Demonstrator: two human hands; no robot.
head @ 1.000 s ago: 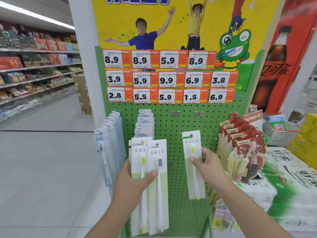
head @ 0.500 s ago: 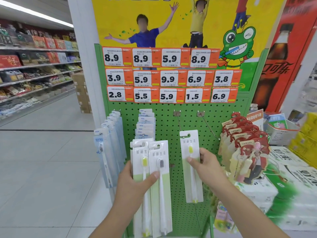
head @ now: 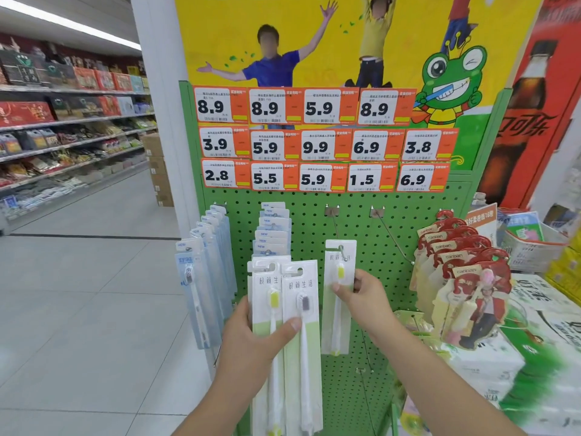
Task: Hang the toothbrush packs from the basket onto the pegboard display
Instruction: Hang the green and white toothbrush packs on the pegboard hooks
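A green pegboard (head: 361, 228) stands straight ahead under rows of orange price tags. My right hand (head: 366, 297) pinches a white and green toothbrush pack (head: 338, 313) by its right edge; the pack's hang hole sits at the tip of a metal peg (head: 336, 228). My left hand (head: 251, 338) grips a fanned bunch of the same toothbrush packs (head: 298, 335) in front of the board's lower middle, thumb pressed across the front one. The basket is out of view.
Blue packs (head: 204, 278) hang on the left peg, "NEW" packs (head: 272, 228) behind my left-hand bunch. A bare peg (head: 393, 237) juts out right of centre. Red packs (head: 462, 278) hang far right above stacked cartons (head: 534, 341). An aisle floor opens left.
My right hand has lifted its pack slightly and brought the hang hole up to the peg tip. The bunch in my left hand has barely shifted.
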